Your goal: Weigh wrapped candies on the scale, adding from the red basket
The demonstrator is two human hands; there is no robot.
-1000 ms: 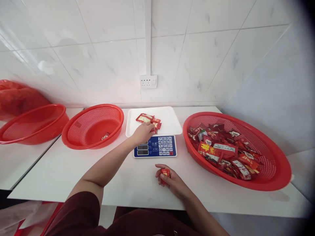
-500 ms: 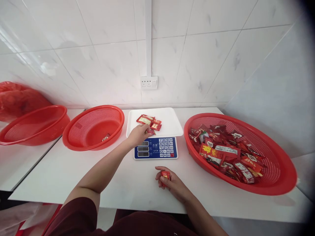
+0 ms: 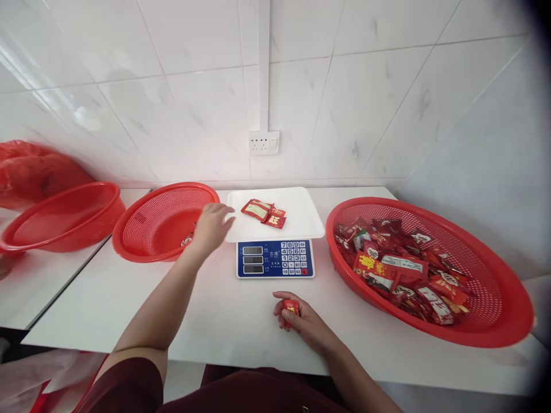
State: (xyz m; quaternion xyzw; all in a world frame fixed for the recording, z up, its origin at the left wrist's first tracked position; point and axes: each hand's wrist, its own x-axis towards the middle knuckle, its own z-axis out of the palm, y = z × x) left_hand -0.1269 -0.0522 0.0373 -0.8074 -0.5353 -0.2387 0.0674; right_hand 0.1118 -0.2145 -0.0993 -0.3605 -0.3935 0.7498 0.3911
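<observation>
My left hand [image 3: 210, 230] hovers over the right rim of a red perforated basket [image 3: 140, 252], beside the scale. Its fingers are apart and I see nothing in them. Small red packets [image 3: 187, 238] lie in that basket, partly covered by my hand. On the white scale pan [image 3: 301, 215] rest several red snack packets [image 3: 258, 210], overlapping. Below it is the scale's blue keypad panel [image 3: 275, 259]. My right hand [image 3: 303, 321] is closed around a small red packet [image 3: 291, 307] with gold print, just above the table in front of the scale.
To the right stands a large red basket [image 3: 512, 298] heaped with mixed red packets [image 3: 400, 264]. Another red basket [image 3: 64, 238] and a red plastic bag [image 3: 38, 172] are at the left. A socket [image 3: 264, 143] sits on the tiled wall behind. A blurred shape shows at the left edge.
My left hand has moved left from the scale pan to the basket rim. A packet that lay under it on the pan is gone. My right hand keeps its packet.
</observation>
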